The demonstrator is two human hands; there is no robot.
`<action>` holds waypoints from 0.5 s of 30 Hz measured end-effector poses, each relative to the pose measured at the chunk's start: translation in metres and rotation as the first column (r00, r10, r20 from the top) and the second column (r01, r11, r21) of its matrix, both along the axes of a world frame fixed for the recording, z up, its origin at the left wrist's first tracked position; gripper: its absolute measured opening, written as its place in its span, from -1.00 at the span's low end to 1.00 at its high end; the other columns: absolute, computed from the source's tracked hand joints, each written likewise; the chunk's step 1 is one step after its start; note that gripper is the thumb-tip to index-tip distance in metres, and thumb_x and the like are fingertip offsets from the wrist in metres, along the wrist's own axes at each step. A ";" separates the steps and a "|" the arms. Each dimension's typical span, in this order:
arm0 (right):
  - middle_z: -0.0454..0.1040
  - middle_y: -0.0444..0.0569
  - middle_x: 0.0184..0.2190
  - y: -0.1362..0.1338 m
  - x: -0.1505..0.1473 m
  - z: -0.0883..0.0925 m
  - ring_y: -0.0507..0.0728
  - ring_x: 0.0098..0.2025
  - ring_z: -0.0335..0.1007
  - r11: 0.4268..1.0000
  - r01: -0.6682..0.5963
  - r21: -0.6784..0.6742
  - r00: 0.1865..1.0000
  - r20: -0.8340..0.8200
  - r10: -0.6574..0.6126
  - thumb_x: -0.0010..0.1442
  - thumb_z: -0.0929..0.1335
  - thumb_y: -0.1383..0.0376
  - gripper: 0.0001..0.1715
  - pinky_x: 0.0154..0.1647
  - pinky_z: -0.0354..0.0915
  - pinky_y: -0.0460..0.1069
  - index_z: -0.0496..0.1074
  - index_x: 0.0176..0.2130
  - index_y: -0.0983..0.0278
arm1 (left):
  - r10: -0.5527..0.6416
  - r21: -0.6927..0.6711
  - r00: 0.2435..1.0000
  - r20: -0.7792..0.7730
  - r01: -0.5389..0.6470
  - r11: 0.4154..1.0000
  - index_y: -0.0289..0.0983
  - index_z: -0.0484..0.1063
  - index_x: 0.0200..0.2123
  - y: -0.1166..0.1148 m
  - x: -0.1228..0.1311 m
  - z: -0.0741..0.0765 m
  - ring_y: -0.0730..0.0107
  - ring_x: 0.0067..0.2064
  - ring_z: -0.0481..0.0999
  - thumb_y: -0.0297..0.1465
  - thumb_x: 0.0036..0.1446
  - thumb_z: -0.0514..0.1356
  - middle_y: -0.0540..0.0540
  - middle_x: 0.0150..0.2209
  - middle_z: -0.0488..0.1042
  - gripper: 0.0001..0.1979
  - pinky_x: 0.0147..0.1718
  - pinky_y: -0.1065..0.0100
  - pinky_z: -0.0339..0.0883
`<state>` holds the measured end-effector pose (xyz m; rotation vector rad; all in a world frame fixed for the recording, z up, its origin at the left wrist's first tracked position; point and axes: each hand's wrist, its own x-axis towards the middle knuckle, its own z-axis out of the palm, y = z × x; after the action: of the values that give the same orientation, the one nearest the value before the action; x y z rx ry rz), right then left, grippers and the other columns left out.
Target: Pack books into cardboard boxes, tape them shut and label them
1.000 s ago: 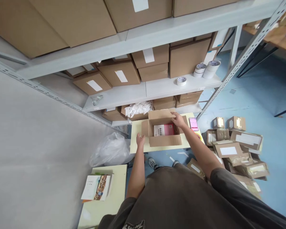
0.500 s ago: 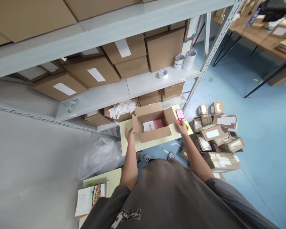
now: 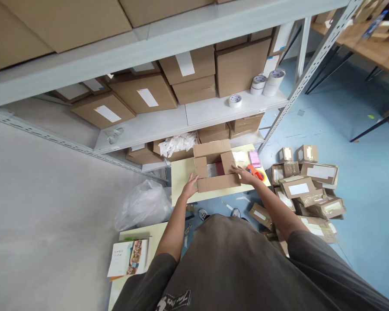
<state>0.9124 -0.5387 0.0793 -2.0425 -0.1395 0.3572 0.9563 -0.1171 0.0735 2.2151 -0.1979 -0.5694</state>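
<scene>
A brown cardboard box [image 3: 218, 182] stands on the pale yellow tabletop [image 3: 181, 168]. Its short side flaps are folded inward, while the long flaps still stick out. Through the gap I see part of a white and red item [image 3: 215, 169] inside; the flaps hide the rest. My left hand [image 3: 190, 186] touches the box's left front corner with its fingers apart. At the right, my right hand [image 3: 244, 174] lies with outstretched fingers on the edge of the right flap. Close by on the table are an orange tape dispenser [image 3: 254, 172] and a pink-screened phone [image 3: 254, 158].
A metal shelf [image 3: 207, 113] with cartons and white tape rolls [image 3: 235, 101] rises behind the table. Packed parcels [image 3: 306, 185] are piled on the floor to the right. A clear plastic bag [image 3: 142, 205] and a stack of booklets [image 3: 129, 258] are at the left.
The box's left and right flaps have folded inward, covering part of the contents. My right hand has moved from beside the orange dispenser to the right flap. The view has shifted slightly.
</scene>
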 end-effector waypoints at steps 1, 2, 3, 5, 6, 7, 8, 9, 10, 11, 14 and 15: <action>0.27 0.09 0.50 -0.003 0.001 -0.002 0.45 0.52 0.18 0.999 -0.020 -0.028 1.000 -0.002 0.020 -0.11 0.46 0.43 0.03 0.53 0.10 0.38 0.48 0.36 0.09 | -0.003 -0.042 1.000 -0.022 0.002 0.999 -0.17 0.48 0.36 0.001 0.001 -0.002 -0.22 0.55 0.12 -0.47 -0.09 0.50 -0.26 0.62 -0.09 -0.12 0.38 0.08 0.26; 0.28 0.09 0.50 -0.006 0.002 -0.004 0.45 0.51 0.20 0.999 -0.026 -0.042 1.000 -0.004 0.026 -0.11 0.48 0.43 0.00 0.51 0.12 0.38 0.50 0.33 0.09 | 0.005 -0.084 0.998 -0.056 -0.010 0.996 -0.19 0.52 0.33 0.001 0.002 -0.005 -0.22 0.56 0.10 -0.43 -0.08 0.51 -0.29 0.61 -0.05 -0.17 0.37 0.07 0.28; 0.31 0.09 0.48 -0.008 0.000 -0.007 0.44 0.50 0.22 0.999 -0.019 -0.036 1.000 -0.006 0.019 -0.09 0.50 0.40 -0.05 0.50 0.15 0.37 0.53 0.30 0.09 | 0.022 -0.124 0.995 -0.096 -0.034 0.992 -0.20 0.55 0.28 0.001 0.002 -0.007 -0.22 0.57 0.08 -0.37 -0.07 0.52 -0.31 0.59 0.00 -0.22 0.35 0.06 0.29; 0.44 0.09 0.39 -0.012 -0.004 -0.015 0.42 0.45 0.30 0.999 0.026 0.038 1.000 -0.017 -0.025 -0.01 0.54 0.28 -0.23 0.47 0.20 0.33 0.58 0.22 0.09 | 0.088 -0.186 0.984 -0.156 -0.116 0.976 -0.20 0.63 0.15 0.001 0.000 -0.011 -0.20 0.58 0.05 -0.23 -0.02 0.53 -0.34 0.55 0.13 -0.37 0.35 0.01 0.28; 0.52 0.10 0.32 -0.012 -0.006 -0.019 0.41 0.41 0.35 0.993 0.061 0.097 0.998 -0.030 -0.058 0.06 0.55 0.18 -0.34 0.44 0.24 0.31 0.61 0.17 0.10 | 0.130 -0.205 0.977 -0.167 -0.163 0.965 -0.20 0.66 0.06 0.001 -0.001 -0.013 -0.18 0.58 0.05 -0.17 0.02 0.52 -0.35 0.52 0.20 -0.47 0.37 -0.01 0.24; 0.58 0.11 0.24 -0.010 -0.009 -0.023 0.40 0.35 0.41 0.982 0.108 0.157 0.994 -0.048 -0.101 0.11 0.54 0.07 -0.43 0.41 0.28 0.29 0.63 0.11 0.13 | 0.176 -0.213 0.971 -0.163 -0.209 0.954 -0.20 0.68 -0.04 0.001 -0.002 -0.014 -0.15 0.58 0.06 -0.13 0.06 0.50 -0.36 0.49 0.26 -0.57 0.40 -0.02 0.19; 0.63 0.12 0.15 -0.006 -0.010 -0.028 0.40 0.29 0.46 0.963 0.173 0.205 0.984 -0.066 -0.163 0.16 0.52 -0.04 -0.45 0.36 0.33 0.28 0.64 0.05 0.15 | 0.223 -0.211 0.964 -0.143 -0.250 0.945 -0.21 0.67 -0.14 0.000 -0.004 -0.016 -0.12 0.58 0.08 -0.11 0.11 0.47 -0.35 0.46 0.31 -0.65 0.43 -0.01 0.13; 0.66 0.13 0.08 0.001 -0.011 -0.032 0.40 0.22 0.51 0.937 0.259 0.235 0.966 -0.082 -0.246 0.17 0.49 -0.13 -0.42 0.31 0.37 0.26 0.63 0.00 0.18 | 0.270 -0.199 0.957 -0.110 -0.287 0.937 -0.21 0.65 -0.21 -0.002 -0.006 -0.017 -0.07 0.57 0.10 -0.11 0.16 0.44 -0.34 0.44 0.35 -0.70 0.45 0.01 0.08; 0.67 0.13 0.02 0.009 -0.011 -0.036 0.39 0.16 0.54 0.901 0.359 0.244 0.933 -0.090 -0.347 0.17 0.47 -0.21 -0.36 0.26 0.42 0.25 0.61 -0.02 0.20 | 0.315 -0.181 0.947 -0.068 -0.322 0.929 -0.21 0.63 -0.24 -0.004 -0.008 -0.019 -0.03 0.56 0.12 -0.12 0.20 0.41 -0.33 0.41 0.38 -0.73 0.47 0.05 0.05; 0.66 0.14 -0.02 0.019 -0.010 -0.040 0.38 0.11 0.56 0.853 0.465 0.239 0.885 -0.090 -0.457 0.15 0.46 -0.26 -0.30 0.20 0.45 0.24 0.58 -0.03 0.22 | 0.363 -0.162 0.932 -0.024 -0.361 0.918 -0.21 0.62 -0.24 -0.007 -0.009 -0.020 0.01 0.55 0.16 -0.14 0.23 0.38 -0.32 0.38 0.42 -0.75 0.46 0.08 0.06; 0.57 0.20 0.07 0.048 -0.004 -0.048 0.34 0.05 0.58 0.690 0.698 0.194 0.710 -0.061 -0.701 0.10 0.47 -0.28 -0.17 0.11 0.51 0.21 0.48 0.09 0.24 | 0.498 -0.115 0.865 0.059 -0.490 0.864 -0.23 0.58 0.00 -0.017 -0.007 -0.023 0.03 0.41 0.39 -0.19 0.27 0.33 -0.32 0.29 0.50 -0.69 0.37 0.11 0.22; 0.53 0.23 0.13 0.055 -0.002 -0.050 0.33 0.05 0.58 0.660 0.730 0.176 0.677 -0.052 -0.734 0.09 0.47 -0.26 -0.14 0.11 0.50 0.20 0.45 0.14 0.23 | 0.523 -0.101 0.850 0.061 -0.516 0.851 -0.23 0.53 0.11 -0.020 -0.004 -0.023 0.03 0.36 0.45 -0.21 0.24 0.35 -0.31 0.30 0.49 -0.58 0.33 0.12 0.27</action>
<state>0.9108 -0.4836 0.0295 -1.7414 0.6220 -0.1951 0.9526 -0.1369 0.0504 2.0905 0.3290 -0.1592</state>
